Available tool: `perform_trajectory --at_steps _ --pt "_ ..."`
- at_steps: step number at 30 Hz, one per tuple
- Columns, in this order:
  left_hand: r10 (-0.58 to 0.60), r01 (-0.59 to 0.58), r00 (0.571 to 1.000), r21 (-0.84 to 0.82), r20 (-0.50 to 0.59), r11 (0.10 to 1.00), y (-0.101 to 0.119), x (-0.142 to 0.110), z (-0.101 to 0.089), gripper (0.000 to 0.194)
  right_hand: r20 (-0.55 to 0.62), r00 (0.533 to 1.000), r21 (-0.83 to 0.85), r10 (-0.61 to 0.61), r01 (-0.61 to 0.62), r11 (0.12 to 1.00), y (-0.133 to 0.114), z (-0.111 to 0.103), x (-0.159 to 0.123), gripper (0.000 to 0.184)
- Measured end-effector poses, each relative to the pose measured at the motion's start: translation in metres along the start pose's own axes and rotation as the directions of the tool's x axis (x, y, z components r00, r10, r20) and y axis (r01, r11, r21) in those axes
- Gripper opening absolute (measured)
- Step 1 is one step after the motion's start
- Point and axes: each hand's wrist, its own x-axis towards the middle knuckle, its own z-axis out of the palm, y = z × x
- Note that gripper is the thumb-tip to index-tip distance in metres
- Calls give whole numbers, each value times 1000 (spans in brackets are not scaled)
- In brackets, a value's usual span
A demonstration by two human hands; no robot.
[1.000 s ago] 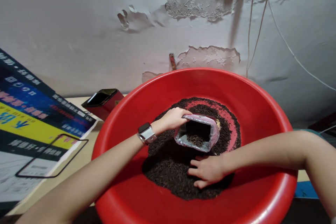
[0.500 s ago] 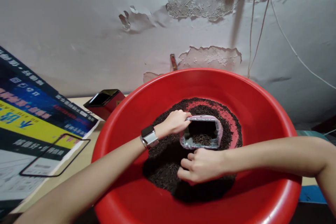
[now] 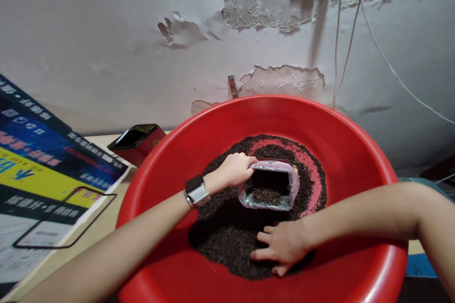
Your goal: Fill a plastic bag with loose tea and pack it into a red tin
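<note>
A large red plastic basin (image 3: 359,165) holds a bed of dark, dry shreds (image 3: 220,244) that look like loose tea leaves. Inside it, a small rectangular box lined with a clear plastic bag (image 3: 294,190) lies tilted, its mouth facing me, with some of the same leaves in it. My left hand (image 3: 236,169), wearing a watch, grips the box's upper left rim. Below the mouth, my right hand (image 3: 284,244) is palm down on the leaves with its fingers spread, holding nothing that I can see. Its fingertips partly meet the leaves.
Left of the basin stands a dark red open-topped tin (image 3: 138,144). A printed cardboard box (image 3: 46,175) and a thin black wire frame (image 3: 66,246) are further left. Behind is a peeling wall (image 3: 124,47) with hanging cables (image 3: 350,47). A blue object (image 3: 421,265) lies at right.
My right hand has moved down and right, away from the box's mouth, and its curled fingers have spread. The box has shifted slightly down and left with my left hand still on it.
</note>
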Motion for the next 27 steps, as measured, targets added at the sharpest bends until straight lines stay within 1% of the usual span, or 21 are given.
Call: perform_trajectory --at_steps 2,6,9,11,13,15,16,17,18,20,21,22,23,24,26,27 --pt "-1 1 1000 -8 0 1000 0 0 0 40 50 999 43 18 -20 999 4 0 1 57" --pt "0 0 1000 -10 -6 1000 -2 1 2 41 143 988 67 53 -63 996 5 -4 4 48" --pt "10 -11 1000 -12 -8 1000 -3 1 3 41 218 974 39 64 -75 996 0 -11 4 37" --pt "17 -17 1000 -1 -9 1000 -4 2 4 41 218 975 -5 48 -48 999 -3 -19 3 26" --pt "19 -19 1000 9 -7 1000 -4 2 3 41 137 990 -54 31 -23 998 -4 -30 1 18" --pt "18 -18 1000 10 -2 1000 -4 1 2 41 -24 999 -111 22 -24 994 -1 -41 0 17" --pt "18 -18 1000 9 -3 1000 -3 1 2 41 -119 992 -145 30 -47 988 2 -46 0 17" --pt "17 -17 1000 11 -5 1000 -3 1 1 41 -214 975 -183 54 -94 979 6 -51 0 17" --pt "16 -16 1000 15 -8 1000 -3 0 1 41 -308 947 -224 94 -167 960 11 -56 -1 18" --pt "15 -14 1000 26 -11 1000 -2 0 2 41 -479 863 -303 163 -336 892 18 -64 -3 20" --pt "15 -15 1000 28 -11 999 -2 0 2 41 -545 821 -333 171 -399 854 20 -68 -3 21" --pt "17 -16 1000 29 -11 999 -3 0 3 41 -589 793 -355 153 -424 833 19 -70 -4 21" --pt "19 -19 1000 27 -12 999 -3 0 3 41 -604 790 -371 108 -398 839 17 -71 -5 21" --pt "24 -24 1000 23 -15 999 -3 1 4 41 -586 809 -378 43 -321 868 14 -69 -5 20" --pt "34 -33 999 18 -20 999 -5 1 5 42 -488 869 -330 -81 -97 939 4 -57 -4 19" --pt "36 -36 999 18 -19 999 -5 1 6 42 -424 898 -276 -121 -1 961 0 -47 -3 23"
